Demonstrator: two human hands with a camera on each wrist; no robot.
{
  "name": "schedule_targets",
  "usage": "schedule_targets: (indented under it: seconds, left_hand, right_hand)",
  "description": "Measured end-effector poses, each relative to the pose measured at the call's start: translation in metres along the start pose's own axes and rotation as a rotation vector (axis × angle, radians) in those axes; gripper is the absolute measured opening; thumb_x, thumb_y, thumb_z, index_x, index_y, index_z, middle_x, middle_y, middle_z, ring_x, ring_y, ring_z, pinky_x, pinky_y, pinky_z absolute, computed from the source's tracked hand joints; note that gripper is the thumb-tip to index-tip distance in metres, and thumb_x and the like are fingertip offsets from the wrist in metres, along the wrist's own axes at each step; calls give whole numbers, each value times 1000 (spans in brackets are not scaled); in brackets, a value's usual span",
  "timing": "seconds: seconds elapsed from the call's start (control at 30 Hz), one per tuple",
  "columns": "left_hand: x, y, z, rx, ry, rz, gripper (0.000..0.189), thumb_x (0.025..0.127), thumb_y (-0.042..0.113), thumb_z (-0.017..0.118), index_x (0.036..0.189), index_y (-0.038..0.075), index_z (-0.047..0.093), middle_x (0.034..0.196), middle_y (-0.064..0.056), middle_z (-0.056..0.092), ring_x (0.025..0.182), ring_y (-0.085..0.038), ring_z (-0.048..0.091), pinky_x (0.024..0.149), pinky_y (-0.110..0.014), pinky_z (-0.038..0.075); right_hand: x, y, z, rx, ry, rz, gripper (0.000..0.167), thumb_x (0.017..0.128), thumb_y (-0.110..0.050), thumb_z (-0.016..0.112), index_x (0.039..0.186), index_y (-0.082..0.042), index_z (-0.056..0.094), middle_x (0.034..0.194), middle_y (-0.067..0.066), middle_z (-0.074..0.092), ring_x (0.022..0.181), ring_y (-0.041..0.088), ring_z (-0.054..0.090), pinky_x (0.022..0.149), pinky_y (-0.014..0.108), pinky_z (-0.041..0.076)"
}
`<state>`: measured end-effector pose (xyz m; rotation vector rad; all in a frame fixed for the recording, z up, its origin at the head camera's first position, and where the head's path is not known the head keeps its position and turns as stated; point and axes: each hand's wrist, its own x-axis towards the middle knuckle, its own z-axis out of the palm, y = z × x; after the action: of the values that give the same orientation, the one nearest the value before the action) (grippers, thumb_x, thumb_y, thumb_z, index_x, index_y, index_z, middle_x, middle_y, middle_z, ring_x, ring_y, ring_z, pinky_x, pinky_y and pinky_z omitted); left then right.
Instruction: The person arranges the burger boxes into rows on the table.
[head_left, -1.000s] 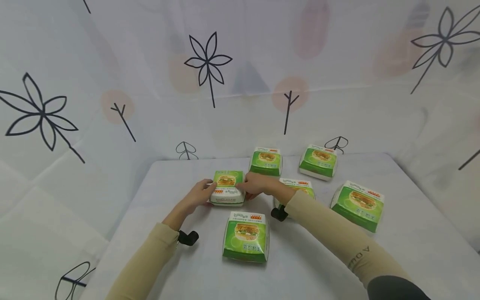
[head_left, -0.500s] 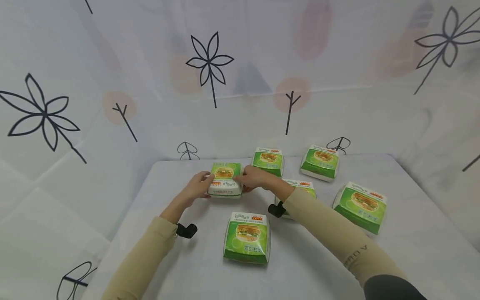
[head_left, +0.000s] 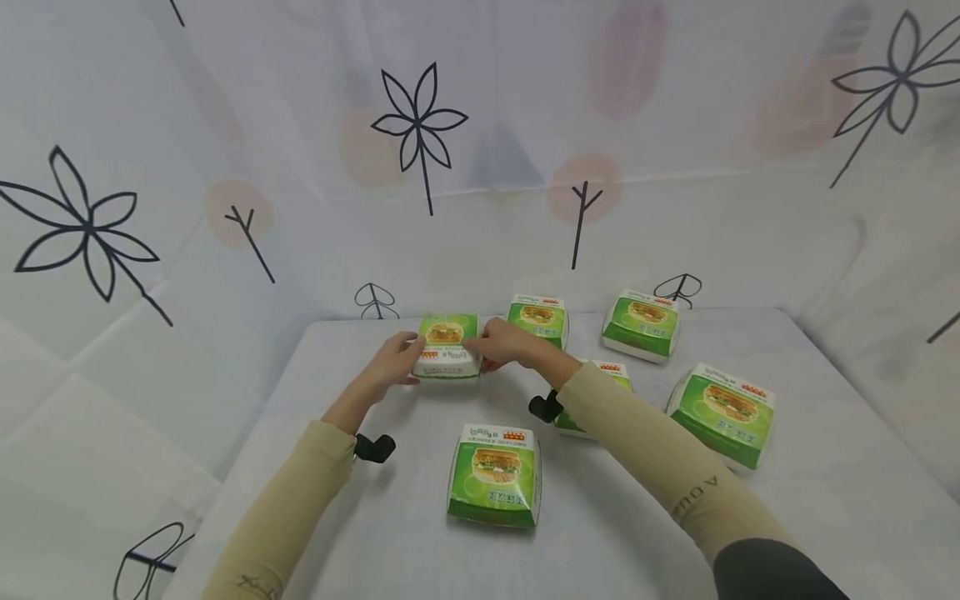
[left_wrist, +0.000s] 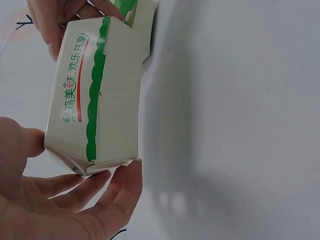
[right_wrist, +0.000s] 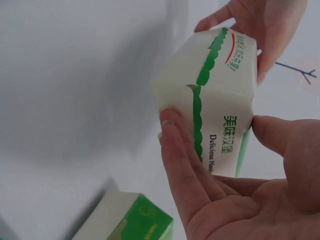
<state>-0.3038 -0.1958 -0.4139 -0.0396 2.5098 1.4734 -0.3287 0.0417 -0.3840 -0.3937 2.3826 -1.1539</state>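
A green and white cardboard burger box point(head_left: 446, 346) is held between my two hands at the back left of the table. My left hand point(head_left: 392, 364) grips its left side, thumb at the upper edge and fingers along the lower corner in the left wrist view. On the opposite side my right hand point(head_left: 510, 343) holds it the same way, fingers spread over the printed side wall in the right wrist view. The box's white underside point(left_wrist: 120, 105) shows, with a shadow apart from it on the cloth, so it is raised. Another burger box point(head_left: 542, 317) stands just right of my right hand.
More matching boxes stand on the white-covered table point(head_left: 375, 542): a front box point(head_left: 495, 475), a right box point(head_left: 723, 408) and a back-right box point(head_left: 642, 323). A middle box point(head_left: 618, 375) is partly hidden by my right forearm. A patterned cloth point(head_left: 480, 233) hangs behind.
Both hands have carried the held box away from me toward the table's back edge and slightly left, lifting it. The other boxes stay where they were.
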Motion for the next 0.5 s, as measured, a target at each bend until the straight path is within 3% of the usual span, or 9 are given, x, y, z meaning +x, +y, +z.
schedule_targets:
  seconds: [0.23, 0.5]
  left_hand:
    - [8, 0, -3, -21, 21, 4, 62, 110, 41, 41, 158, 3, 30, 153, -25, 44, 115, -34, 62, 92, -43, 59]
    - [21, 1, -6, -14, 56, 2, 63, 110, 41, 41, 159, 3, 28, 154, -24, 43, 118, -34, 61, 93, -43, 58]
  right_hand:
    - [-1, -7, 0, 1, 23, -7, 39, 107, -31, 56, 119, 5, 64, 105, 13, 70, 92, 27, 70, 78, 31, 59]
    - [11, -7, 0, -6, 73, 24, 50, 105, -33, 58, 136, 7, 54, 119, 16, 63, 94, 24, 67, 99, 47, 53]
